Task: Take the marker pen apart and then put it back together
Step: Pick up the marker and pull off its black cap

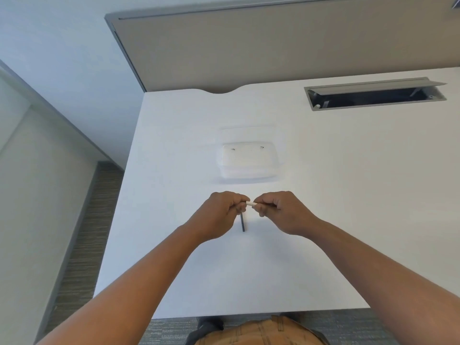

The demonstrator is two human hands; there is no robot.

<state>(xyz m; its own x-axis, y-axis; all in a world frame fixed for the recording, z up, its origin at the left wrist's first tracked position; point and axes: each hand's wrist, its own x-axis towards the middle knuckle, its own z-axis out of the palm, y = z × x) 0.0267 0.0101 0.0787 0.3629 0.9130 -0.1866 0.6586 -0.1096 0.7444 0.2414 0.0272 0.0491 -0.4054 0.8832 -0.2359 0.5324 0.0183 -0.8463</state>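
Both hands are held together above the white table. My left hand and my right hand each pinch one end of a short white marker pen piece, only its middle showing between the fingertips. A thin dark rod, likely the pen's ink core, lies on the table just below and between the hands, its upper end hidden behind my left fingers. Which part of the pen each hand holds is hidden by the fingers.
A clear plastic tray sits on the table beyond the hands. An open grey cable hatch is at the far right. A beige partition stands along the back edge. The table's left edge drops to carpeted floor.
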